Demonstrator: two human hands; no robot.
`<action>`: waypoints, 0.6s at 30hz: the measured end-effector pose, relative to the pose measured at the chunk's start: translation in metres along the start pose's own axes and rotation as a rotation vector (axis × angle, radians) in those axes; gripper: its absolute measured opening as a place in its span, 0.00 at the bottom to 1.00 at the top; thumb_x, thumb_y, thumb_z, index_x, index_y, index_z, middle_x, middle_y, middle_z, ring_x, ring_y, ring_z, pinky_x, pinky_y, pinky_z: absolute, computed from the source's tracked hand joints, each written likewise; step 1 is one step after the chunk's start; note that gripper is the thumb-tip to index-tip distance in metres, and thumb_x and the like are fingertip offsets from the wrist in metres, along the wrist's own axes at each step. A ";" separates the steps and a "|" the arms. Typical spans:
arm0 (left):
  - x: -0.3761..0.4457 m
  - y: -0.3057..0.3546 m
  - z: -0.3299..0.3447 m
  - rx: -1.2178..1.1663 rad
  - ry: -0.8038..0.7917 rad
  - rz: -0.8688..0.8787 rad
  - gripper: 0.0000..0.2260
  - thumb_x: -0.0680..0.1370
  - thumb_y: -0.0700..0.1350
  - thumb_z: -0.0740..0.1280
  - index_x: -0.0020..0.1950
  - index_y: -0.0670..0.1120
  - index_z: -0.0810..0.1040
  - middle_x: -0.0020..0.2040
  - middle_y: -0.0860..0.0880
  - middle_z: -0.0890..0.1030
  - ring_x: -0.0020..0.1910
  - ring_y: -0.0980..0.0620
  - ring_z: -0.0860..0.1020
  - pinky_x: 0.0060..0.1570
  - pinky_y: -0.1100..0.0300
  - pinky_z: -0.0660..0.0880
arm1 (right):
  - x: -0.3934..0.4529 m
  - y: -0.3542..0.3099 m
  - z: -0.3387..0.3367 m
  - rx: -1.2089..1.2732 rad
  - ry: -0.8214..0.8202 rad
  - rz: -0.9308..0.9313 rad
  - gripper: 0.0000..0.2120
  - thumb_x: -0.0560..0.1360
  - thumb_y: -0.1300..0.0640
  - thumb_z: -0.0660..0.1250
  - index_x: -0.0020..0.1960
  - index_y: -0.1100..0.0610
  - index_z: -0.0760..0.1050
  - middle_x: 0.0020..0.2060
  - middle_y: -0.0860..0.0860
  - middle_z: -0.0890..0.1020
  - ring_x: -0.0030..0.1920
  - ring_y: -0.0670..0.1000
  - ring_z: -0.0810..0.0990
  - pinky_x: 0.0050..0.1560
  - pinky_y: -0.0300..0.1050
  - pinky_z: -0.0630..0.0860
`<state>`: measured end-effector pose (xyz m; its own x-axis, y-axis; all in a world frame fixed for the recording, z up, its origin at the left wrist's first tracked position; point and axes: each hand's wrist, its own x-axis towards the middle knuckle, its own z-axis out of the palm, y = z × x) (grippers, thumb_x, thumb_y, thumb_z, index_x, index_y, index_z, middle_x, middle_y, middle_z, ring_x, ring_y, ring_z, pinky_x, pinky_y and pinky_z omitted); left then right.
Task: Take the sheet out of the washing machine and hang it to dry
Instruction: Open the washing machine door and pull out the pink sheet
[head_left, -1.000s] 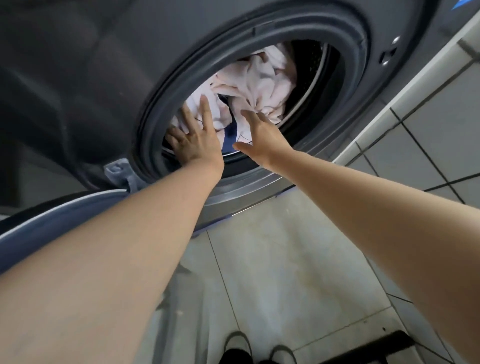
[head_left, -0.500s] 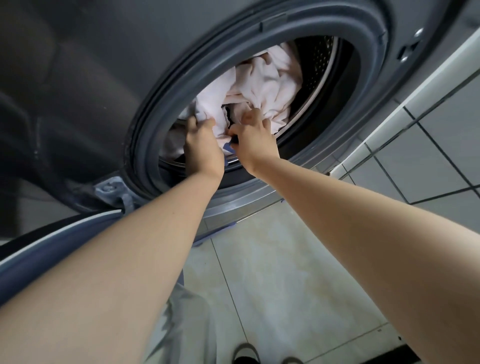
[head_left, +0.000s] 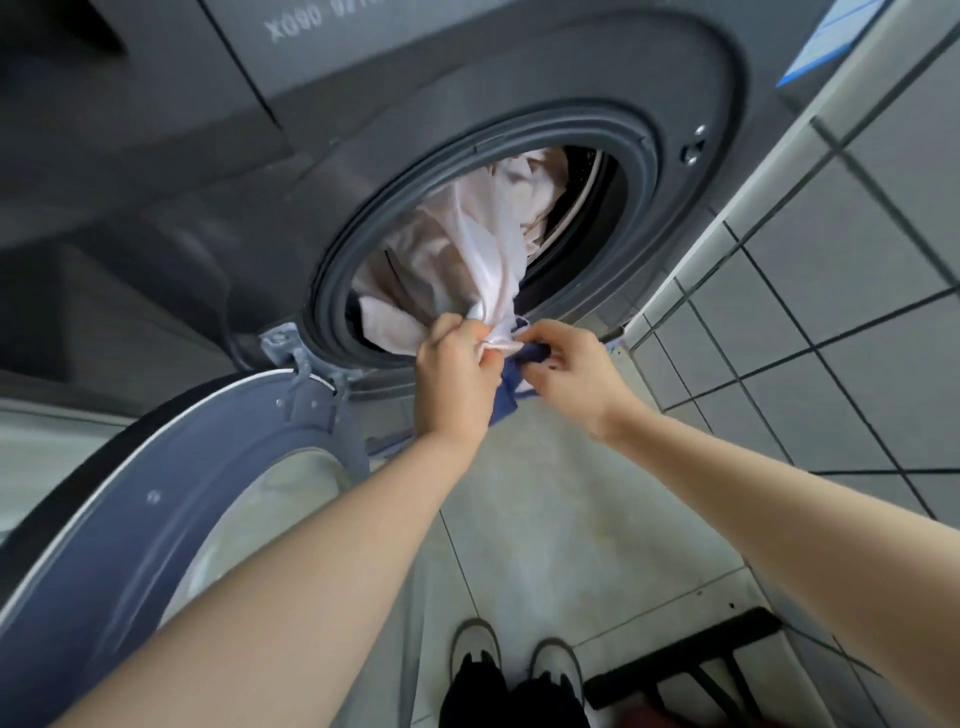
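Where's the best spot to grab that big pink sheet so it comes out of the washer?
Grip the bunched end of the pink sheet where it narrows at the door opening's lower front edge, coming from the front, outside the drum. There the folds gather into one rope-like neck, where the left hand already has it. The right hand pinches blue cloth beside it.

One washing machine (head_left: 467, 104) stands here, dark grey, with one round door opening and one grey rubber seal (head_left: 644, 171) ringing that opening. One door (head_left: 156, 519) hangs open, low and left of the opening, on one hinge bracket (head_left: 283, 345). One pale pink sheet (head_left: 467, 244) spills out of the opening. Two hands grip it just below the opening: one left hand (head_left: 457, 374), one right hand (head_left: 569, 369). Two shoes (head_left: 514, 654) show on the floor, far below the opening. One blue label (head_left: 831, 36) sits up and right of the opening.
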<state>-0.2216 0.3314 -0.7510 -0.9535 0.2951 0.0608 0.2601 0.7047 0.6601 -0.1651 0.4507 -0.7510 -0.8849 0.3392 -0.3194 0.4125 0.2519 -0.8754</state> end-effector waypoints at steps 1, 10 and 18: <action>-0.015 0.003 -0.004 -0.004 -0.023 0.011 0.03 0.68 0.31 0.68 0.38 0.37 0.78 0.39 0.44 0.72 0.36 0.45 0.69 0.37 0.62 0.61 | -0.012 -0.004 -0.008 0.134 -0.023 0.083 0.12 0.67 0.67 0.63 0.48 0.57 0.77 0.41 0.52 0.82 0.42 0.47 0.78 0.43 0.41 0.74; -0.109 0.038 -0.021 -0.110 -0.304 0.078 0.04 0.70 0.35 0.70 0.41 0.42 0.82 0.39 0.52 0.74 0.36 0.50 0.73 0.36 0.62 0.66 | -0.036 -0.023 -0.037 0.127 -0.147 0.475 0.33 0.70 0.43 0.71 0.67 0.58 0.64 0.59 0.52 0.75 0.56 0.52 0.76 0.52 0.46 0.74; -0.131 0.045 -0.050 -0.350 -0.503 -0.293 0.06 0.68 0.49 0.64 0.41 0.52 0.80 0.37 0.53 0.81 0.38 0.55 0.80 0.41 0.52 0.80 | -0.052 -0.012 -0.028 0.148 -0.005 0.265 0.24 0.70 0.72 0.57 0.63 0.56 0.70 0.50 0.49 0.80 0.50 0.48 0.79 0.44 0.38 0.75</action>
<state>-0.0925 0.2916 -0.6917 -0.7687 0.4476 -0.4569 -0.1430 0.5760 0.8048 -0.1179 0.4555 -0.7142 -0.7519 0.3712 -0.5449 0.5934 0.0207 -0.8047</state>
